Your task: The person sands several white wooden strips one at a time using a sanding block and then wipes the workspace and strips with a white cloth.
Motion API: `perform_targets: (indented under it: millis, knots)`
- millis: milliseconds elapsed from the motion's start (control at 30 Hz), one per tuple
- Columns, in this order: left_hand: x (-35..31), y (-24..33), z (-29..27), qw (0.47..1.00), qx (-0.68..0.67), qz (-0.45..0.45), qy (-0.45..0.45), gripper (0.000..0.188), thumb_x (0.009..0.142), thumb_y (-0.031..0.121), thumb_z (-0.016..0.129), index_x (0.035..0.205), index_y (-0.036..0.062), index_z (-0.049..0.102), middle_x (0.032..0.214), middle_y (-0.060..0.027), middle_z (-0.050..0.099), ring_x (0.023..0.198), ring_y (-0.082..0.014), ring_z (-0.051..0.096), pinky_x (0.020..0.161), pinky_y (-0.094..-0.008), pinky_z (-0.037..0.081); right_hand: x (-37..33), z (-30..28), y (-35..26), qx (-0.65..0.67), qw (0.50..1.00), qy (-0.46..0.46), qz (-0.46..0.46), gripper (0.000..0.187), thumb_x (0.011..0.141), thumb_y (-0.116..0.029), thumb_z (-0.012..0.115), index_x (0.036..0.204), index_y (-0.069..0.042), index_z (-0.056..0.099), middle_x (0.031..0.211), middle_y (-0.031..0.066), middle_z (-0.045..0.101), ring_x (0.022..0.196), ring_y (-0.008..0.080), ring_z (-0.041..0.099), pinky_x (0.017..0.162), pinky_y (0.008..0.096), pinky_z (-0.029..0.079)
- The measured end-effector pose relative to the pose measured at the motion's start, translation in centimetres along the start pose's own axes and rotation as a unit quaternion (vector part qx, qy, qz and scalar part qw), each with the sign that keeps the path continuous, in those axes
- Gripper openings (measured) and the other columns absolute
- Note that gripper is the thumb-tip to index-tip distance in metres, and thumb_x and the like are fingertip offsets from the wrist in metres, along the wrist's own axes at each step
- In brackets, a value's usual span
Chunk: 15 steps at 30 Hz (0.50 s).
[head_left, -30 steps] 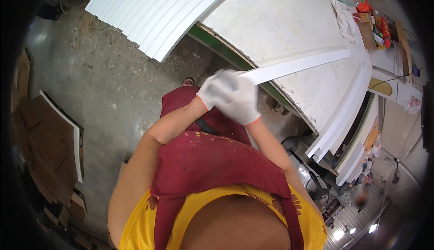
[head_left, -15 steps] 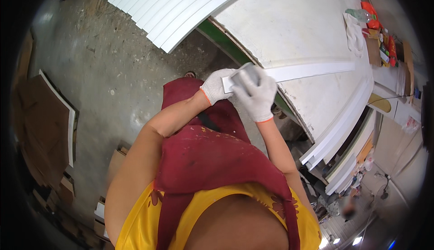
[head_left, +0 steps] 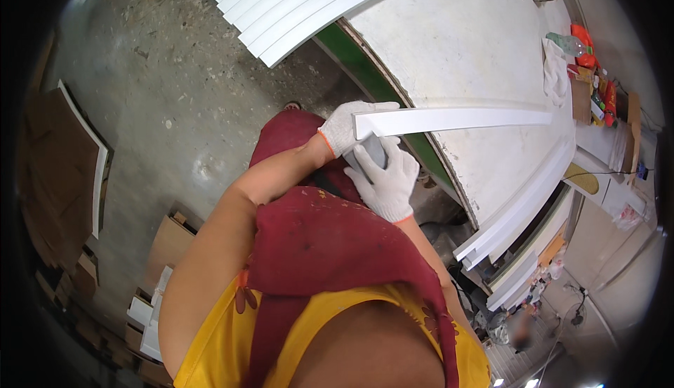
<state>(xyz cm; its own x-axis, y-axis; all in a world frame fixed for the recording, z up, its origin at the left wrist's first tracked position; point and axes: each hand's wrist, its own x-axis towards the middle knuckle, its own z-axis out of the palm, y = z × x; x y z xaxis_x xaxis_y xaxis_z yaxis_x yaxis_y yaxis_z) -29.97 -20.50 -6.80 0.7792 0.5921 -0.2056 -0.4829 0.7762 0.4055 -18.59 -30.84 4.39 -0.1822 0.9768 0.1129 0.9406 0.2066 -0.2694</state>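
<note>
A long white strip (head_left: 456, 119) lies across the edge of a white tabletop, its near end reaching out past the edge toward me. My left hand (head_left: 341, 128), in a white knit glove, is closed around that near end from the left. My right hand (head_left: 390, 183), gloved the same way, grips a grey sanding block (head_left: 375, 151). The block sits just below the strip's end, close against its side; whether they touch is hard to tell. Part of the block is hidden under my right fingers.
The white worktable (head_left: 435, 44) has a rough edge. Many white strips (head_left: 302, 2) overlap at its far left, and more long strips (head_left: 516, 202) line its right side. A white cloth (head_left: 554, 72) and a green bottle (head_left: 566, 44) lie far right. Brown boards (head_left: 60, 170) stand left.
My right hand and the sanding block have moved from on top of the strip's end down to its near side. The strip's end now shows uncovered; my left hand still grips it.
</note>
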Motion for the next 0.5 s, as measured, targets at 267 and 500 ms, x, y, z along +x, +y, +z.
perform_targets:
  millis: [267,500]
  knots:
    - [0.7,-1.4,-0.7,0.968,0.212,0.135,0.018,0.042,0.095,0.010,0.073,0.135,-0.0005,0.064,0.126,-0.0077,0.073,0.116,-0.0177,0.070,0.099,-0.0326,0.056,1.9,0.2,9.5,0.052,0.962,0.163,0.215,0.055,0.080,-0.027,0.086,0.130,-0.009,0.072,0.125,0.0234,0.064,0.110,0.0379,0.062,0.099,0.0496,0.048]
    - [0.2,-0.4,-2.0,0.992,-0.115,-0.049,-0.005,0.043,0.105,0.013,0.050,0.142,-0.0076,0.056,0.130,-0.0107,0.068,0.118,-0.0177,0.064,0.107,-0.0351,0.050,3.8,2.7,1.2,0.086,0.992,0.074,-0.048,0.050,0.072,-0.038,0.089,0.118,-0.019,0.076,0.125,0.0171,0.067,0.105,0.0341,0.066,0.087,0.0469,0.052]
